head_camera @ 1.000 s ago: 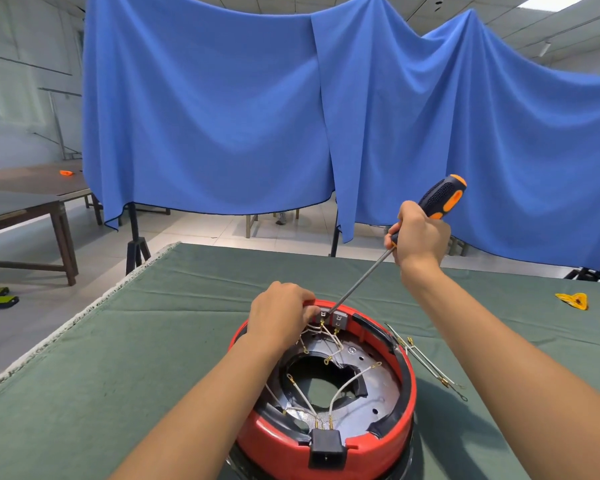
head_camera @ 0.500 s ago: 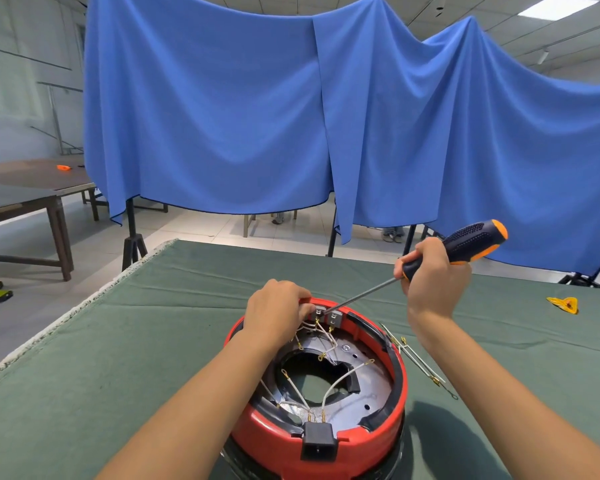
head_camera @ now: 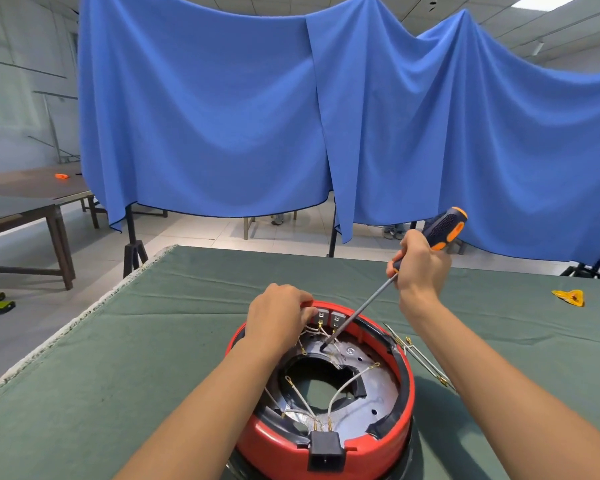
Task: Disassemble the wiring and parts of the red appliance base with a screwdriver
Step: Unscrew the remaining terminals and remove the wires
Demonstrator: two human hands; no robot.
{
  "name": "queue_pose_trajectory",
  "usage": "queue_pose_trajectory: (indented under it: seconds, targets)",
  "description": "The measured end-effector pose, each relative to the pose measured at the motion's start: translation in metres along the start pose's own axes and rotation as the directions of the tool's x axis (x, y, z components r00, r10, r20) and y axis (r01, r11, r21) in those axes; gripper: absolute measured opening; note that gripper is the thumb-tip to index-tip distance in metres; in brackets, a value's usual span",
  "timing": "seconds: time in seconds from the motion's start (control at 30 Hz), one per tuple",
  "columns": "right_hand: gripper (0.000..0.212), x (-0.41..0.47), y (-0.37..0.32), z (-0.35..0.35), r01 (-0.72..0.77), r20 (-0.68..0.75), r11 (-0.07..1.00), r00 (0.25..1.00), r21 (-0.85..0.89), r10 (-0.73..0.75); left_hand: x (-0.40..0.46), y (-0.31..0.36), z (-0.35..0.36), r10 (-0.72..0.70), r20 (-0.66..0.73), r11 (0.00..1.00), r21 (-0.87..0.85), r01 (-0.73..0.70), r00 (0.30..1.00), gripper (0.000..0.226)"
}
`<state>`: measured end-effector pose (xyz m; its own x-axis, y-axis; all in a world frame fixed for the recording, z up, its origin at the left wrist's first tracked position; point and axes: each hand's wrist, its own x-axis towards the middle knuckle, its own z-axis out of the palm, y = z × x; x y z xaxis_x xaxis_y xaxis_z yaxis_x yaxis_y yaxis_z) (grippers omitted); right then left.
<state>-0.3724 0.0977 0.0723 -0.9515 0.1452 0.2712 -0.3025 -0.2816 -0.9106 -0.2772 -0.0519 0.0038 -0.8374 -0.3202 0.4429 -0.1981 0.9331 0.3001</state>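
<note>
Red base (head_camera: 326, 445) rigid, stable on counter (head_camera: 153, 341); wires (head_camera: 343, 386) thin, springy. Left hand (head_camera: 278, 317) fingers curled on base far rim. Right hand (head_camera: 420, 265) gripped screwdriver (head_camera: 361, 310), tip inside base.

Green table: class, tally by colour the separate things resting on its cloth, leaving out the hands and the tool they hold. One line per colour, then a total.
Red: 1, the appliance base
Yellow: 1, the small plastic piece
White: 1, the bundle of loose wires beside the base
Total: 3 on the green table
</note>
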Motion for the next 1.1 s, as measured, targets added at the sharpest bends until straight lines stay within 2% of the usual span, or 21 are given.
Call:
queue_pose_trajectory:
  seconds: [0.13, 0.27, 0.4, 0.5, 0.7, 0.97, 1.1]
  targets:
    - [0.02, -0.001, -0.015, -0.004, 0.066, 0.034, 0.996, 0.997, 0.065, -0.068, 0.0, 0.0, 0.001, 0.0, -0.002, 1.0, -0.002, 0.0, 1.0, 0.024]
    - [0.032, -0.01, -0.031, -0.01, 0.179, 0.03, 0.969, 0.982, 0.169, -0.186, -0.001, -0.001, 0.0, -0.011, 0.007, 1.0, -0.015, 0.011, 1.0, 0.024]
    - [0.031, -0.024, -0.028, -0.018, 0.243, 0.046, 0.952, 0.966, 0.184, -0.255, -0.002, 0.001, -0.001, -0.021, 0.008, 1.0, -0.02, 0.022, 1.0, 0.024]
    - [0.022, -0.033, -0.019, -0.023, 0.234, 0.032, 0.956, 0.969, 0.178, -0.243, -0.002, 0.002, -0.002, -0.026, 0.006, 0.999, -0.019, 0.026, 1.0, 0.024]
    - [0.027, -0.038, -0.008, -0.03, 0.209, 0.025, 0.959, 0.976, 0.194, -0.218, -0.003, 0.002, -0.001, -0.029, 0.012, 1.0, -0.003, 0.029, 1.0, 0.025]
    - [0.024, -0.042, -0.005, -0.032, 0.288, 0.076, 0.942, 0.95, 0.175, -0.304, -0.002, 0.003, -0.001, -0.037, 0.012, 0.999, -0.009, 0.037, 0.999, 0.024]
    - [0.022, -0.035, -0.008, -0.02, 0.3, 0.047, 0.941, 0.949, 0.158, -0.311, -0.002, 0.003, -0.001, -0.032, 0.009, 0.999, -0.003, 0.032, 0.999, 0.024]
